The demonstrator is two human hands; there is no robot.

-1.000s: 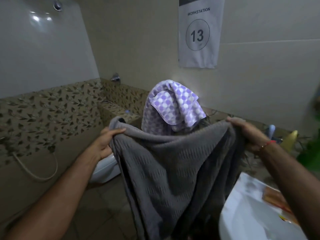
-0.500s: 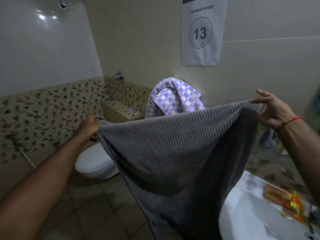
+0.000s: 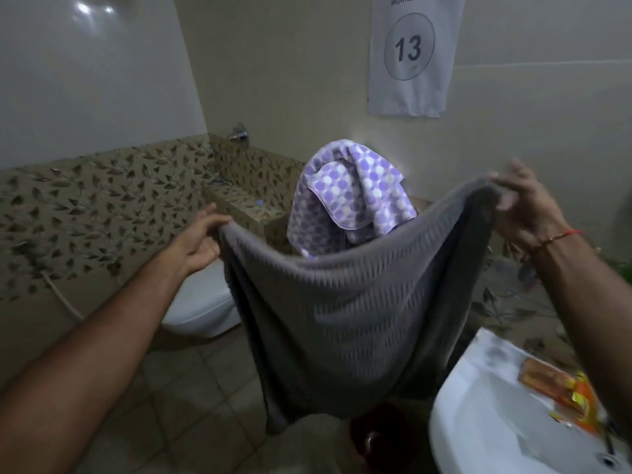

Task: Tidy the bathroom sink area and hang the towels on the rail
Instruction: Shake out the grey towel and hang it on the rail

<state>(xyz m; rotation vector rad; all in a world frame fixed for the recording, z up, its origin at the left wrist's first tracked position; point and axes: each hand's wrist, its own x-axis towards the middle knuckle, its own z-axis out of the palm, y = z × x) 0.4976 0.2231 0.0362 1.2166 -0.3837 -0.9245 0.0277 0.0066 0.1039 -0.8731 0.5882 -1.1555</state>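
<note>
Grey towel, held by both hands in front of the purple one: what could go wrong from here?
1. The right hand pinches the grey towel with loose fingers; that corner may slip.
2. The purple dotted towel is bunched just behind; swinging the grey one over could knock it down.
3. The towel's lower edge hangs near the sink and could drag in.

I have both bare arms stretched forward and spread apart. My left hand [image 3: 196,242] sits lower, fingers curled shut on a corner of the grey towel [image 3: 345,319]. My right hand [image 3: 523,206] is raised higher, pinching the other corner, spare fingers splayed.
</note>
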